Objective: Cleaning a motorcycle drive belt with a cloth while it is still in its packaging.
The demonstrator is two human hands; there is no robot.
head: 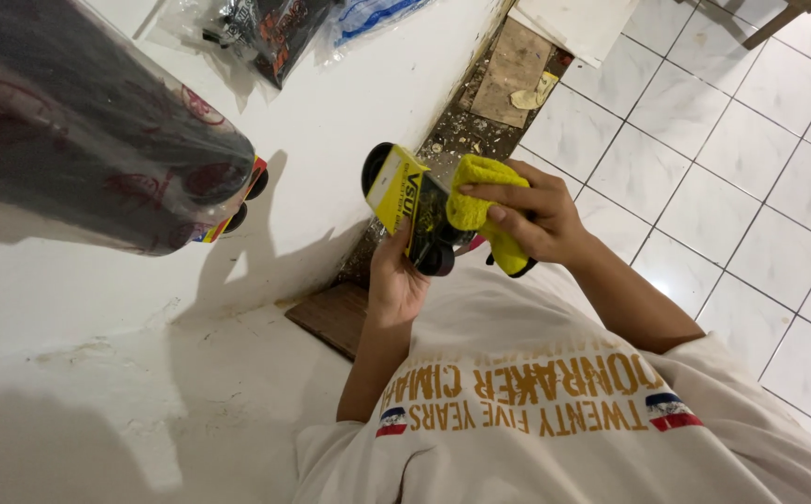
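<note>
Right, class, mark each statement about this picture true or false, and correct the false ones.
1. The left hand holds a yellow and black toy car. True.
2. The right hand presses a blue sponge on the car. False: it presses a yellow cloth against it.
3. A second toy car sits on the white table, partly hidden behind a dark plastic-wrapped bundle. True.
4. The floor is covered in green carpet. False: it is white tile.
5. The person wears a black shirt. False: the shirt is pale cream with gold lettering.
</note>
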